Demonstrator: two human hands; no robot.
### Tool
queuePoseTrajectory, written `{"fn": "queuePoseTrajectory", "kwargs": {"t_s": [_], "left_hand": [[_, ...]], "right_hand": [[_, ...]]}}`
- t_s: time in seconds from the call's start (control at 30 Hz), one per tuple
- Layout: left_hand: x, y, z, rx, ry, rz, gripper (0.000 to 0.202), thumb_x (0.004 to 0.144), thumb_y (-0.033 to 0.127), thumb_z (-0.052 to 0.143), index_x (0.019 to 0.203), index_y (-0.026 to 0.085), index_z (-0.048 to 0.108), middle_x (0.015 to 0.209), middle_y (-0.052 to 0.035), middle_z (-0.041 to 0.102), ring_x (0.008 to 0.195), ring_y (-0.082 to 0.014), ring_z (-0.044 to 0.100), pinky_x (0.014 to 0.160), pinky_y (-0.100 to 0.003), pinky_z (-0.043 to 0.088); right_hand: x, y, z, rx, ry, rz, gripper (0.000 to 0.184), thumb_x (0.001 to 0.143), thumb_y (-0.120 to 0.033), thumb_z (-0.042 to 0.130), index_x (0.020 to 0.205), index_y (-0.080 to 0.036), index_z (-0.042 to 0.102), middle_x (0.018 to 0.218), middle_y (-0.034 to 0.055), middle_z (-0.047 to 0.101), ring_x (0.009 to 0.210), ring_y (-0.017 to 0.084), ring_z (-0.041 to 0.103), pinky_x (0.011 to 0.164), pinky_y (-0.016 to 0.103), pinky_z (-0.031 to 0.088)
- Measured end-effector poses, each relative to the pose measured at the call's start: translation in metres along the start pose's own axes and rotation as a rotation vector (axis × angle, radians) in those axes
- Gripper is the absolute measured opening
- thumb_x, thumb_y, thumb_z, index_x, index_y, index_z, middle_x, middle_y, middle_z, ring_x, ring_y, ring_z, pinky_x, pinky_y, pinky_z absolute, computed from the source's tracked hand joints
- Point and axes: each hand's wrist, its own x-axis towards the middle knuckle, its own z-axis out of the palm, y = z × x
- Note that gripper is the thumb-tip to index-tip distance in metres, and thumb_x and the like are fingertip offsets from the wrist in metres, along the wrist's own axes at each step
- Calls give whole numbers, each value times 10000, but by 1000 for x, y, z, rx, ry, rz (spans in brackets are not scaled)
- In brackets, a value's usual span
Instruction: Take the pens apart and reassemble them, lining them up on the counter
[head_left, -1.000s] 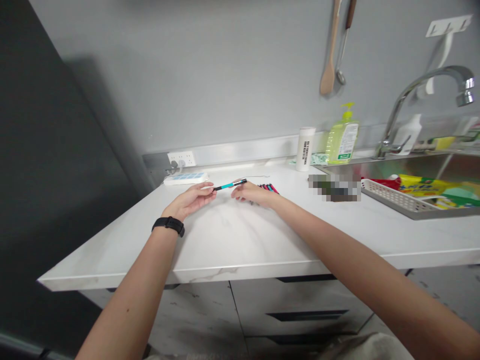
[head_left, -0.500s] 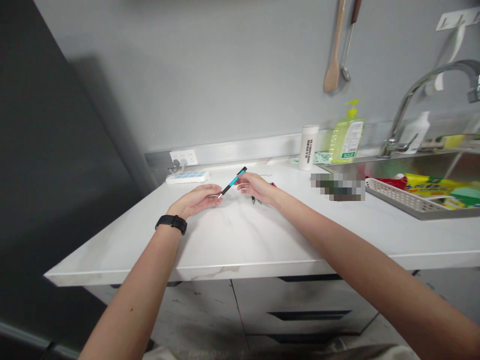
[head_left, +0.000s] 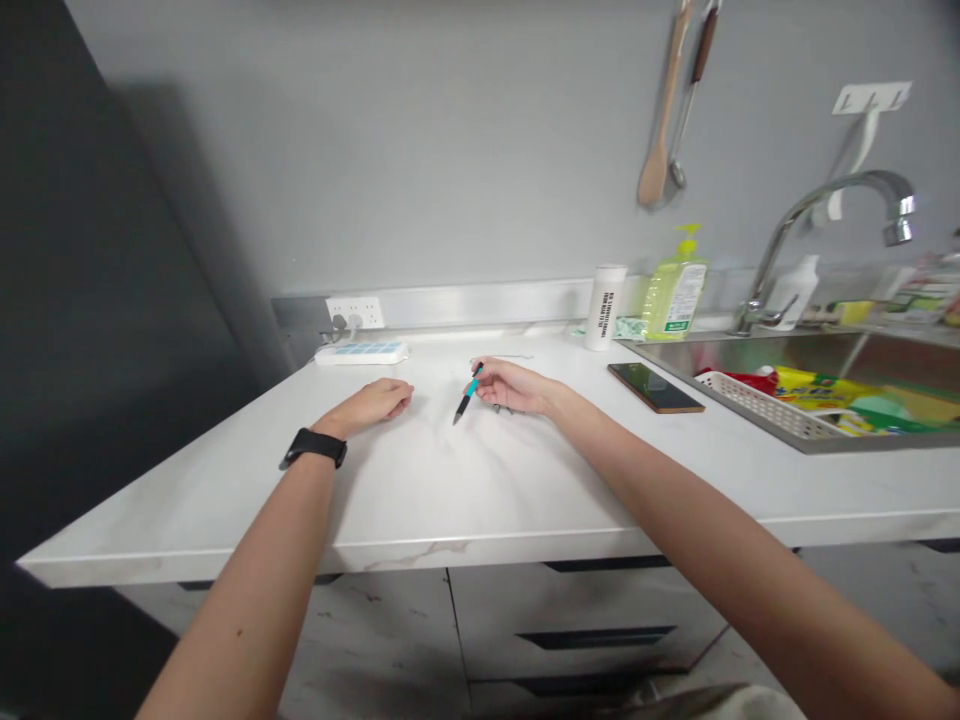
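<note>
My right hand pinches a turquoise and black pen above the white counter. The pen slants, with its dark tip pointing down and to the left. To its left, my left hand is apart from the pen, its fingers curled inward; whether anything is inside them is hidden. On that wrist sits a black watch band. Small dark items show just under my right hand, mostly covered by it, so I cannot tell their kind.
A white power strip lies at the back left. Toward the right are a white bottle, a yellow-green pump bottle and a phone. The sink with its faucet and a perforated tray is farther right.
My left hand has drawn away from the pen to the left, and its fingers have curled in. The pen in my right hand has swung steeper, its tip lower. The view has shifted slightly.
</note>
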Motion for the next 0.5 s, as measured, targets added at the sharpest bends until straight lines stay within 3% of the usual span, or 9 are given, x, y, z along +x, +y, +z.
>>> {"fn": "queuePoseTrajectory", "kwargs": {"t_s": [0.13, 0.23, 0.5], "left_hand": [[3, -3, 8, -371, -121, -122, 284, 746, 225, 488, 472, 176, 432, 387, 32, 324, 336, -66, 245, 362, -203, 178], [2, -2, 12, -597, -188, -164, 272, 748, 232, 500, 492, 171, 434, 402, 39, 303, 339, -59, 243, 341, -180, 200], [1, -2, 12, -768, -146, -223, 313, 818, 232, 463, 514, 160, 444, 429, 39, 303, 338, -55, 272, 317, -155, 246]], "right_hand": [[-4, -3, -11, 53, -43, 18, 123, 742, -24, 499, 756, -141, 535, 711, 28, 633, 631, 89, 625, 630, 170, 522], [-7, -5, -19, 50, -100, 24, 126, 749, -16, 505, 757, -138, 536, 708, 19, 619, 597, 79, 605, 595, 161, 513], [-14, -6, -30, -28, -179, 81, 159, 778, -8, 529, 702, -143, 492, 682, 14, 616, 543, 59, 555, 544, 142, 480]]}}
